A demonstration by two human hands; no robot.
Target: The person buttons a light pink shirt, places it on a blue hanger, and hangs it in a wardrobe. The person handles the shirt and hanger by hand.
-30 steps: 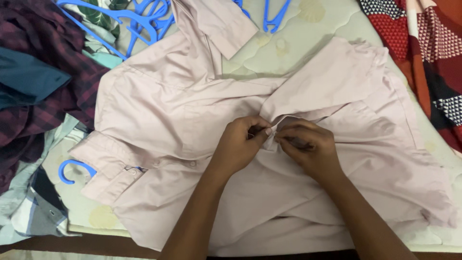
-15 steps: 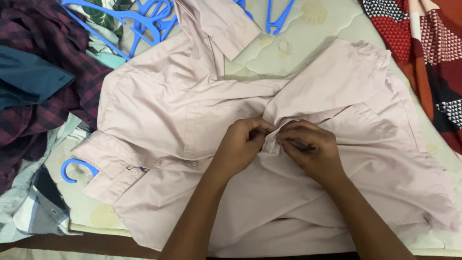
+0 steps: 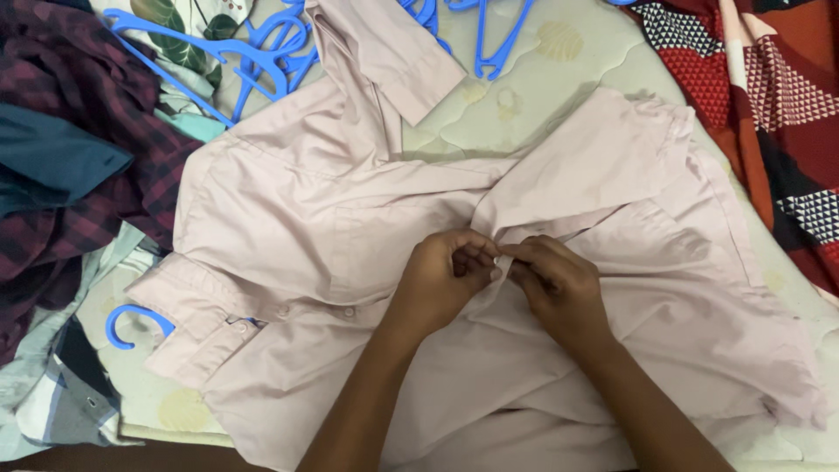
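The mattress carries the work: a pale pink shirt lies spread front-up across it, collar toward the left edge, where a blue hanger hook protrudes from the neck. This flat layout keeps the front placket within reach of both hands. A pile of dark plaid garments lies at the left, a red patterned cloth at the right, and loose blue hangers at the top. The left hand and the right hand meet at mid-placket — each pinched shut on a fabric edge, evidently working a button. Compared with a second ago, the hands sit slightly closer together; the shirt stays in place.
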